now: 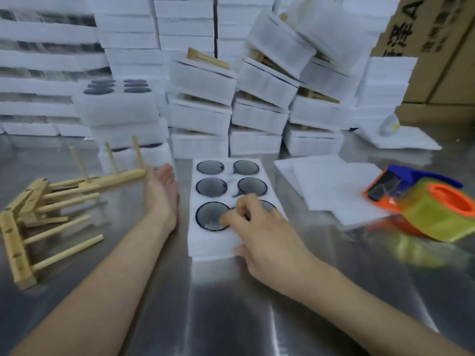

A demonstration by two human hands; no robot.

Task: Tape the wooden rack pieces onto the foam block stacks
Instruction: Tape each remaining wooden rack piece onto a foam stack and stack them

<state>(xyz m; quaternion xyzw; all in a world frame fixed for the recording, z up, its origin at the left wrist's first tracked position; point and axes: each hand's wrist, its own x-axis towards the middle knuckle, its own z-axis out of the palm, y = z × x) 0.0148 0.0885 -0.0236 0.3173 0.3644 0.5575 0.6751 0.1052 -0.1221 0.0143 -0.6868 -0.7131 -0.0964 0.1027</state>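
Note:
A white foam block (205,242) with six round holes holding dark glass cups lies flat at the table's middle. My right hand (264,232) grips its near right corner, curled fingers on top over the nearest cups and thumb at the near edge. Wooden rack pieces (51,201) with long pegs lie in a loose pile on the left. One rack piece (120,176) stands with its pegs up. My left hand (160,188) reaches between this piece and the foam block, palm turned right, next to the bar's end; its fingertips are blurred.
An orange and blue tape dispenser (426,204) with yellow tape lies at the right. Thin white foam sheets (329,181) lie beside it. Leaning stacks of taped foam blocks (257,111) fill the back, with cardboard boxes (442,60) at the back right. The metal table (231,317) is shiny.

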